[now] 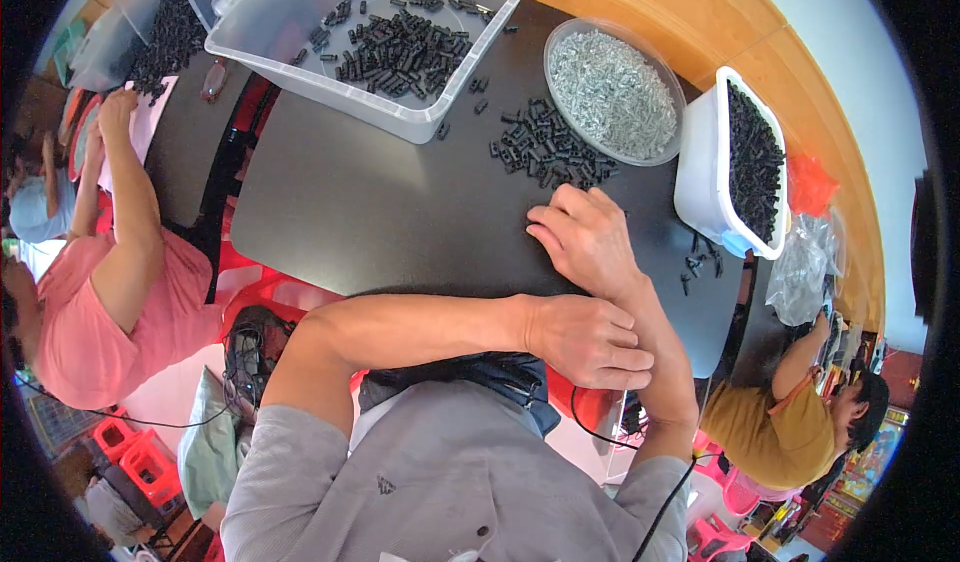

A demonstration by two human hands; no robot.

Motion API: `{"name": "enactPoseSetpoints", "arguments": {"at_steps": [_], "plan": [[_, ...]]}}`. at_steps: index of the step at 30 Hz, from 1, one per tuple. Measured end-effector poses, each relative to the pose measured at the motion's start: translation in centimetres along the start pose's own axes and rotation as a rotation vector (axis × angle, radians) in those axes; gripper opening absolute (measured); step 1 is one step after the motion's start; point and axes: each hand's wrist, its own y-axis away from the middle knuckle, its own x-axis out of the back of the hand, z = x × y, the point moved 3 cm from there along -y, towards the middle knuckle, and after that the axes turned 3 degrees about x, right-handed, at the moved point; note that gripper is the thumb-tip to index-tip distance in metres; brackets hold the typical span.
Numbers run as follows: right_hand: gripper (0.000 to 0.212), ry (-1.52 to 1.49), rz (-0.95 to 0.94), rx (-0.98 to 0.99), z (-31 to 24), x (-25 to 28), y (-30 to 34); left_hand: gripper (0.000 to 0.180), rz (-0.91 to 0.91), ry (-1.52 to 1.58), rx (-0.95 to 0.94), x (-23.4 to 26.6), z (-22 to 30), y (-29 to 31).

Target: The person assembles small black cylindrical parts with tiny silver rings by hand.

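Observation:
My left hand [590, 342] lies across my right forearm, its fingers curled in and their knuckles against the skin near the wrist. No object shows in it. Further forward, my right hand [585, 237] rests low over the dark table with bent fingers; their tips are turned down and hidden, so anything held there cannot be seen. Just beyond it is a loose pile of small black plastic parts [550, 142]. A round clear tub [552, 50] full of small shiny, clear or silvery pieces stands beside the pile.
A large translucent bin [385, 120] with black parts stands at the far left of the dark table [330, 197]. On the right are a white tub [700, 177] of black parts and a few loose ones [702, 259]. People sit on both sides, one in pink [140, 312], one in mustard [770, 432].

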Motion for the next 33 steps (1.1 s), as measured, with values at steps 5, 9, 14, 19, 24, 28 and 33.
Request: {"name": "enactPoseSetpoints", "arguments": {"at_steps": [5, 9, 14, 19, 24, 28, 33], "plan": [[0.016, -0.023, 0.035, 0.068, 0.3, -0.5, -0.2, 0.032, 0.104, 0.03, 0.069, 1.1, -1.2, -0.2], [0.017, -0.216, 0.303, -0.145, 3.0, 1.7, 0.4, 0.03, 0.18, -0.019, 0.153, 2.7, -2.5, -1.0], [0.018, -0.64, 0.536, -0.614, 6.6, 4.7, 1.8, 0.025, 0.351, 0.111, 0.504, 3.6, -5.0, -1.1], [0.016, -0.813, 0.612, -0.632, 7.6, 5.4, 3.5, 0.022, 0.452, 0.507, 1.286, 3.3, -8.4, 1.3], [0.011, -0.884, 0.576, -0.658, 7.9, 5.2, 4.4, 0.025, 0.503, 0.677, 1.282, 3.3, -10.1, 2.2], [0.013, -0.921, 0.565, -0.647, 8.0, 4.8, 4.8, 0.024, 0.567, 0.747, 1.322, 3.0, -10.0, 3.5], [0.013, -0.987, 0.544, -0.666, 7.5, 4.2, 4.6, 0.024, 0.544, 0.76, 1.343, 2.7, -9.6, 3.8]]}}
